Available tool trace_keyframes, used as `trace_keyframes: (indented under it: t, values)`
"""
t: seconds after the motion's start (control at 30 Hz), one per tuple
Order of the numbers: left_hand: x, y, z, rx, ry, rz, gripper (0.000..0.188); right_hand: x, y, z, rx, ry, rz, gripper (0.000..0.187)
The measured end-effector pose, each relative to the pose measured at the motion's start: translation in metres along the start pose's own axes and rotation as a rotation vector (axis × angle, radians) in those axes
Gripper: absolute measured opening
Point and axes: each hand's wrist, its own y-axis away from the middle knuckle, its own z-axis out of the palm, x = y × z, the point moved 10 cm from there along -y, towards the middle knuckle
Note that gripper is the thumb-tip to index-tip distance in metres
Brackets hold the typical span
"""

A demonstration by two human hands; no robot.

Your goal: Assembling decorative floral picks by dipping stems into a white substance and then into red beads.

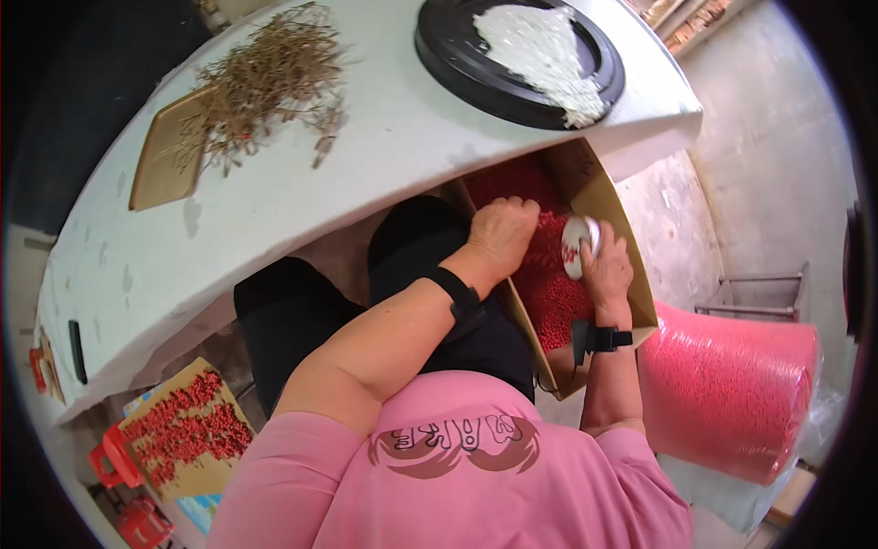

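An open cardboard box (617,215) stands at my right thigh, its bottom covered with small red beads (562,316). Over its left side my left hand (506,235) is closed in a pinch. At its fingertips shows a small pinkish-red beaded sprig (551,221), mostly blurred into the beads behind. My right hand (607,267) grips a round white cup (574,247) tilted toward the left hand, with some red beads inside it. Both hands are within the box's opening, a short way apart.
On the white table lie a pile of brown dry twigs (270,78), a tan tray (165,151) and a black round turntable (457,69) bearing white paste (540,50). Red beaded sprigs (197,421) rest on cardboard at lower left. A large bag of red beads (732,393) stands right.
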Motion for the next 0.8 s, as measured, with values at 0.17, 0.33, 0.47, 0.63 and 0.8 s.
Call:
trace_keyframes:
  t: [0.17, 0.33, 0.47, 0.63, 0.8]
  values:
    - [0.018, 0.001, -0.015, -0.010, -0.008, 0.123, 0.006, 0.045, 0.033, 0.094, -0.294, 0.027, 0.102, 0.055]
    - [0.004, 0.007, -0.009, 0.007, 0.061, 0.076, 0.005, 0.043, 0.052, 0.139, -0.522, 0.002, 0.064, 0.059]
    - [-0.014, 0.005, -0.012, 0.060, 0.382, -0.129, 0.008, 0.055, 0.059, 0.144, -0.573, -0.126, 0.023, 0.057]
    - [-0.017, 0.002, -0.042, 0.043, 0.690, -0.300, 0.010, 0.035, 0.047, 0.126, -0.510, -0.421, -0.030, 0.045]
    - [-0.026, 0.016, -0.106, 0.236, 0.885, -0.264, 0.011, -0.072, 0.054, 0.074, -0.663, -0.802, -0.023, 0.038]
